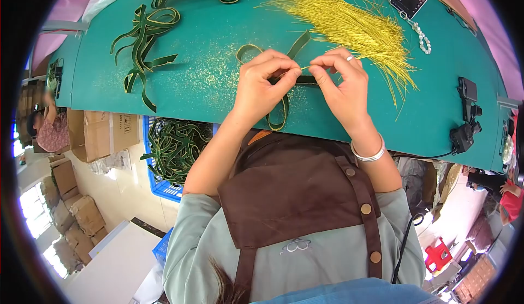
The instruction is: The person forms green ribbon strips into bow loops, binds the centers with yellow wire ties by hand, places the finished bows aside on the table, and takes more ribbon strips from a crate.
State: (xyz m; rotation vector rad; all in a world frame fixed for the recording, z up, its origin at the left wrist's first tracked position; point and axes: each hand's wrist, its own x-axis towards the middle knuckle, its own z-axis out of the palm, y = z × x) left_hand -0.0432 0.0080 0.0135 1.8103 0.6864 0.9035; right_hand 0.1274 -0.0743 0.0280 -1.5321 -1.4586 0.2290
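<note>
Here at the teal-green worktop (218, 24), the left hand (266, 81) is pinched narrow, thumb to forefinger, on a thin, straight gold strand (305, 68). The right hand (345, 84) has the other end, thumb and forefinger together, and the strand runs taut-looking between them! Just beneath sits a dark green, gold-edged ribbon (299, 44), its loops and tails spreading around the left fingers; how firmly those fingers grip it is hidden.

The ribbon looks light, soft and velvety, likely to flop wherever it goes unsupported, so its gathered middle seems the place to hold. The strand looks wiry and springy, probably slippery and easily bent; fingertips near its ends should suit it best. More of the same lie in a loose gold sheaf (349, 23) beyond the right hand, and gold flecks are scattered across the worktop left of the work.
</note>
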